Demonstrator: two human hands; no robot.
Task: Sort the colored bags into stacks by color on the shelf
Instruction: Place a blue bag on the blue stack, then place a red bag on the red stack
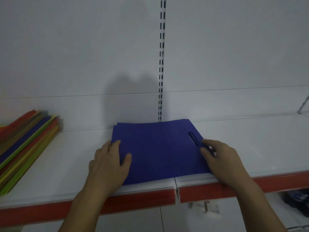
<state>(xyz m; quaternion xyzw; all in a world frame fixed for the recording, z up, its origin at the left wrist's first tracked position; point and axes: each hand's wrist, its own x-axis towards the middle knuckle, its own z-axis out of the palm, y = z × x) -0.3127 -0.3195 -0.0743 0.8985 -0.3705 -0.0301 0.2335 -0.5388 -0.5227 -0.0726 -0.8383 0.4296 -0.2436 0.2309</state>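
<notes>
A stack of blue bags (158, 148) lies flat on the white shelf (250, 139), its cut-out handle slot toward the right. My left hand (108, 163) grips the stack's left edge, thumb on top and fingers along the side. My right hand (222, 161) holds the stack's right edge beside the handle slot. A mixed pile of colored bags (25, 144), red, blue, green and yellow, lies fanned out at the far left of the shelf.
The shelf has a red front strip (209, 191) and a white back panel with a slotted upright (161, 64). A lower shelf at the bottom right holds a dark object (299, 201). Small price tags (204, 208) hang below the shelf edge.
</notes>
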